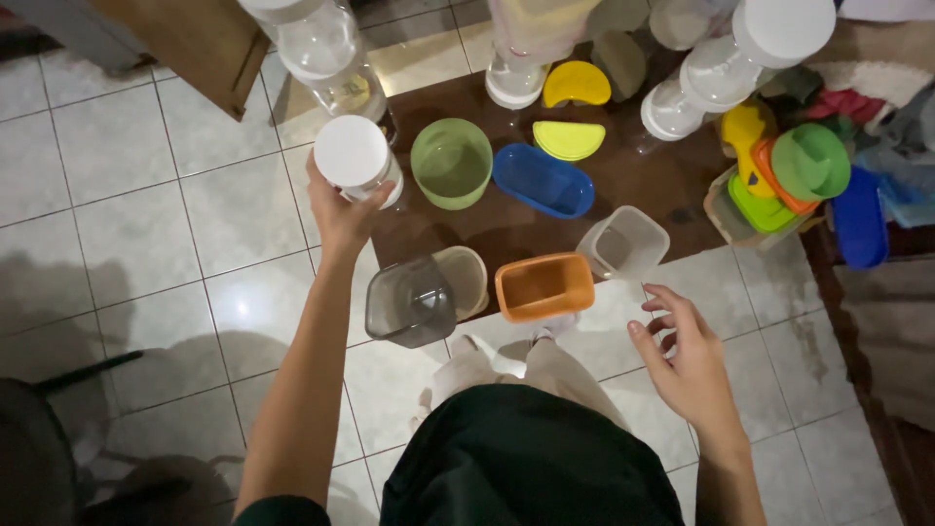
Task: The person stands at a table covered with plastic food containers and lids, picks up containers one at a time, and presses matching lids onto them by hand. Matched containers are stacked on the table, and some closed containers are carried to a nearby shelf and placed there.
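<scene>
My left hand (339,216) grips a clear plastic jar with a white lid (353,156) at the left edge of a low dark wooden table (643,185). My right hand (686,356) hangs open over the floor tiles, fingers spread, just below a clear square container (623,243). An orange rectangular tub (545,286) sits at the table's near edge, left of that hand. A smoky grey container (411,303) and a beige cup (466,281) stand beside it. A green round bowl (451,163) and a blue oval tub (542,181) lie farther back.
Yellow lids (571,138) and several clear white-capped jars (719,68) stand at the back. A stack of coloured lids and tubs (779,180) fills the right side. White floor tiles (146,244) spread to the left; a dark chair (34,458) sits at the lower left.
</scene>
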